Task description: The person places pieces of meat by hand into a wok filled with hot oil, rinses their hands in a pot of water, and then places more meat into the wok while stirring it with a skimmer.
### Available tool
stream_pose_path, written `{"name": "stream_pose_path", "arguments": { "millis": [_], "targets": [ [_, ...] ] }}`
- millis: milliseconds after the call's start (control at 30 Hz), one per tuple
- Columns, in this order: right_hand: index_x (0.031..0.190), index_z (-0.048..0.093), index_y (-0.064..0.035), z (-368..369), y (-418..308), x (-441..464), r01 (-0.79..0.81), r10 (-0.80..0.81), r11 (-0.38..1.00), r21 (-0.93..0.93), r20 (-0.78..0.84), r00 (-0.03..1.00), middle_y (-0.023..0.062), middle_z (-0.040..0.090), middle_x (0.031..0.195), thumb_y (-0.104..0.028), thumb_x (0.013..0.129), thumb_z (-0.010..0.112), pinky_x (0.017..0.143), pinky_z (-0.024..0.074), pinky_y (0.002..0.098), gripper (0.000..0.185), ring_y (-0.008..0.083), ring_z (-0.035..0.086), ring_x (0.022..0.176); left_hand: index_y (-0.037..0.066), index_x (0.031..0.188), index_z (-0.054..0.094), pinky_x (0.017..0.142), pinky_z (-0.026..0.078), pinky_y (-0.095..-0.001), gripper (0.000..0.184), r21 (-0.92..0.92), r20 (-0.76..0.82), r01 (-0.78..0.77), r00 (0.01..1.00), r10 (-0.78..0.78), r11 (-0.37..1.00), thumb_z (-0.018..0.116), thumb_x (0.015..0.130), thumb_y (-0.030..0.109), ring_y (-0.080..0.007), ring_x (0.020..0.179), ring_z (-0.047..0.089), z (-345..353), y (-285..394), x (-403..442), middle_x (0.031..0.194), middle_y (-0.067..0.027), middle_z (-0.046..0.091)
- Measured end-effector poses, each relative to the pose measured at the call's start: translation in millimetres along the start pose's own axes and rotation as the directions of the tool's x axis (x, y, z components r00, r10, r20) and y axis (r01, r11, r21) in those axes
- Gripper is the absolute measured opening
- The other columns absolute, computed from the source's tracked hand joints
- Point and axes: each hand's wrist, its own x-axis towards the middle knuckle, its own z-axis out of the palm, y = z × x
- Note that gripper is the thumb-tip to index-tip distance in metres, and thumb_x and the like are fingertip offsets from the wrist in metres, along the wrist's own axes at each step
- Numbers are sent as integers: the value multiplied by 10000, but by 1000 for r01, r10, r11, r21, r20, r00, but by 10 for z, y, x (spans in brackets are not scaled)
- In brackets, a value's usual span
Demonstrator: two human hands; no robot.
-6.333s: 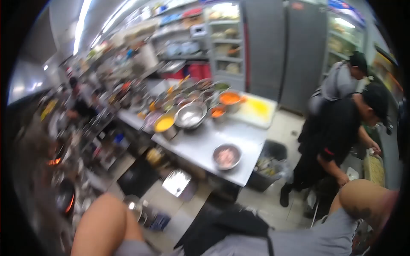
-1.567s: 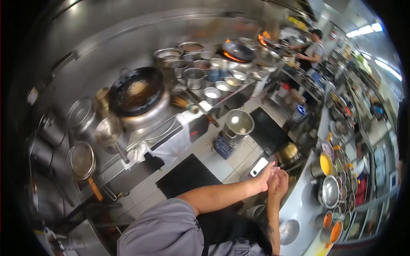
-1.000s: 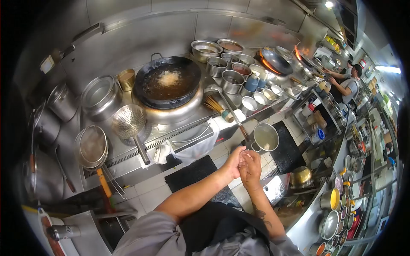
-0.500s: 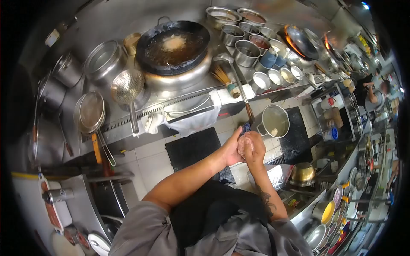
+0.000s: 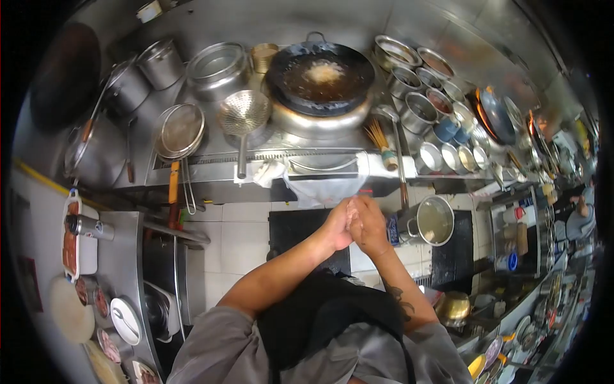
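Observation:
My left hand and my right hand are pressed together in front of my apron, fingers curled round a pale pink lump that looks like raw meat. Most of the lump is hidden by the fingers. Beyond them, a black wok on the stove holds dark oil with a pale, foamy piece in it. A perforated ladle lies left of the wok. To the right of my hands stands a pot with cloudy liquid and a pale piece inside.
Strainers and lidded pots are on the left. Sauce pots and a second wok over flame stand on the right. A tray of meat sits at far left. Another person is at far right.
The view has swung from the prep table to the stove, then further left, so the wok now sits ahead. My hands have come together and stay closed round the pink lump.

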Motion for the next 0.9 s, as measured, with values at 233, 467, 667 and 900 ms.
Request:
{"name": "stream_pose_path", "arguments": {
  "millis": [233,467,667,900],
  "targets": [
    [1104,562,60,1195,-150,545,49,-83,968,245,130,988,236,563,1077,-40,802,548,859,465,399,318,383,565,975,129,935,583,760,523,-346,234,19,-123,-283,951,283,959,451,927,322,-175,862,626,-702,1013,-408,897,-28,636],
    [1100,568,67,2616,27,796,-41,-38,946,323,235,971,249,575,1056,-39,789,531,887,455,406,331,393,564,982,127,948,603,751,534,-389,278,-63,-325,-315,904,279,947,397,917,310,-225,841,639,-1332,1914,-728,920,-60,645],
    [1149,542,48,3310,-166,1021,-128,-43,904,409,384,922,246,560,1061,-82,801,528,867,455,423,371,397,557,979,104,992,585,742,537,-414,294,-122,-368,-348,886,284,929,407,921,327,-230,842,635,-1689,2481,-1072,931,-80,632],
    [1037,562,22,3033,-773,1929,224,-278,932,285,165,946,206,558,985,-96,846,573,755,459,425,224,379,548,866,135,991,591,812,509,-387,324,-97,-215,-422,893,395,901,470,911,425,-219,899,619,-1095,3141,-1154,940,-46,630]
  ]
}}
